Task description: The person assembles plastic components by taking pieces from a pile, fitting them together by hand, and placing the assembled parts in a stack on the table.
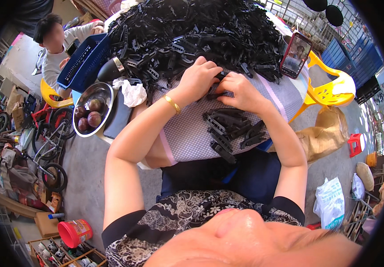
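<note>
My left hand [199,80] and my right hand [241,92] meet at the near edge of a large heap of black plastic parts [196,33]. Both are closed, fingertips pinching a small dark plastic part [220,76] between them; the fingers cover most of it. A gold bracelet [172,103] circles my left wrist. Closer to me, below my right hand, lies a smaller group of long, slotted black parts [227,127]. They rest on a dotted tablecloth [181,140] with pink stripes.
A phone [296,54] stands upright right of the heap, before a yellow chair [334,91]. At left are a metal bowl [108,95] of plums [95,119], crumpled tissue [132,93] and a blue basket [83,62]. Another person [58,55] sits beyond. A brown sack [325,138] lies right.
</note>
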`<state>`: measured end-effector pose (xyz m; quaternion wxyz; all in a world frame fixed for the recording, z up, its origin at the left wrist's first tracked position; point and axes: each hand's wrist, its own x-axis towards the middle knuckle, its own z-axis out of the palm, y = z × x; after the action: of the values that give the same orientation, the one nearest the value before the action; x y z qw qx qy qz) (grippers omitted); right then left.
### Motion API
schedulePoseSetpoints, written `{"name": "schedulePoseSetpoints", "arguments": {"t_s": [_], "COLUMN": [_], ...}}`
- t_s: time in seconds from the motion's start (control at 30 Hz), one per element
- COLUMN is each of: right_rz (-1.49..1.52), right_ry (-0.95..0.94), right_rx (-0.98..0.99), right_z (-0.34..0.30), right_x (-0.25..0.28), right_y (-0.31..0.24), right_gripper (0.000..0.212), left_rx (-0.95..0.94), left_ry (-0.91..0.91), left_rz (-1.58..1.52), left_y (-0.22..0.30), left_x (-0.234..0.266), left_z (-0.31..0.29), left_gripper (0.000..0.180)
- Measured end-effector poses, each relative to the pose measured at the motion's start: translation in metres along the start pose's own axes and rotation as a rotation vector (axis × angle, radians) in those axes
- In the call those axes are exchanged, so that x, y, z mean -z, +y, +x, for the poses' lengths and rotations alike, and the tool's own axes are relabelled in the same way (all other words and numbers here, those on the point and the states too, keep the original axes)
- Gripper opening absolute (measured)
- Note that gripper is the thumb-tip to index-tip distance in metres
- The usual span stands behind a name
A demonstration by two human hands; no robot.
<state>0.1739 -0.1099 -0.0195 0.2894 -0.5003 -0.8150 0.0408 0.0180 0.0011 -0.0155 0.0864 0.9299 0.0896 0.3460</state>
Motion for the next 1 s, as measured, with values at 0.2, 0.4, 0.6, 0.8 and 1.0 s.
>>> {"name": "schedulePoseSetpoints", "arguments": {"t_s": [0.2,0.4,0.6,0.8,1.0], "right_rz": [0.391,0.445,0.354,0.126,0.067], "right_ry": [0.218,0.5,0.411,0.531,0.548], "right_rx": [-0.231,-0.269,-0.252,-0.106,-0.015], "right_z": [-0.005,0.0,-0.001,0.0,0.0], "right_x": [0.007,0.001,0.004,0.0,0.001], "right_y": [-0.009,-0.018,-0.021,-0.018,-0.018], "right_gripper": [0.016,0.018,0.016,0.019,0.02], "left_rx": [0.047,0.675,0.629,0.507,0.588], "left_ry": [0.115,0.037,-0.075,0.083,0.035], "left_rz": [0.025,-0.793,-0.686,-0.652,-0.745], "left_y": [0.004,0.026,0.032,0.034,0.032], "left_x": [0.004,0.009,0.021,0.011,0.017], "left_z": [0.001,-0.002,-0.002,-0.009,-0.007], "left_gripper": [0.022,0.042,0.045,0.037,0.029]}}
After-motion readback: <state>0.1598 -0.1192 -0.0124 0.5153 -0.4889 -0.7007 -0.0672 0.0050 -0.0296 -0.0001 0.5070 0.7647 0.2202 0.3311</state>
